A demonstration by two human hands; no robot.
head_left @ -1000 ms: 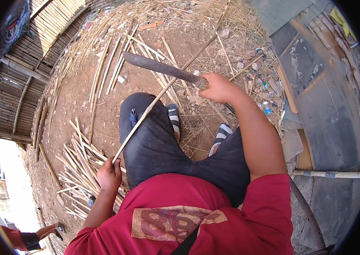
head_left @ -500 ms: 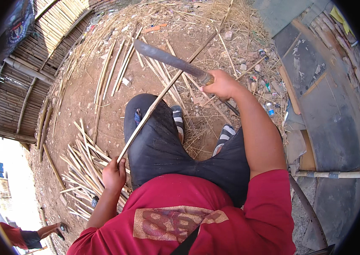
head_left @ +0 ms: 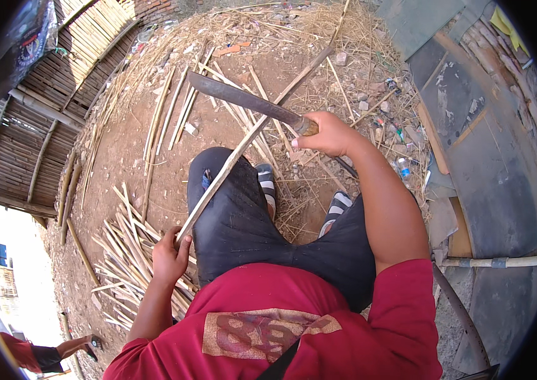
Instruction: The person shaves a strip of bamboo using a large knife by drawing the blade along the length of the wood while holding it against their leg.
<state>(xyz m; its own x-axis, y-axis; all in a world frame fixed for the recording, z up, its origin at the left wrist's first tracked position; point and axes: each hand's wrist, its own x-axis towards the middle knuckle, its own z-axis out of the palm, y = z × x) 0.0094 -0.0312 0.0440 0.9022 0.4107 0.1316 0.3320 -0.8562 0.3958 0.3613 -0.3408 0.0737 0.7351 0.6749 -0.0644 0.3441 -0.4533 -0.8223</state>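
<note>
Pale, probably bamboo, the split strip (head_left: 222,176) looks light, springy, best held where the left hand (head_left: 170,256) grips its near end, the right hand (head_left: 330,134) clasping a machete (head_left: 243,100).

Your machete's blade (head_left: 243,99) looks like dark metal, dull and worn, and its handle (head_left: 307,126) like scuffed wood. The long strip (head_left: 230,165) you have is split wood or bamboo, pale and matt. Strips in the pile (head_left: 132,247) share that dry, fibrous finish. Your trousers (head_left: 249,221) are matt, dark cloth; your shirt (head_left: 275,285), red cloth. The ground (head_left: 116,168) is rough, gritty earth, while the bottle (head_left: 403,166) looks like smooth plastic.
</note>
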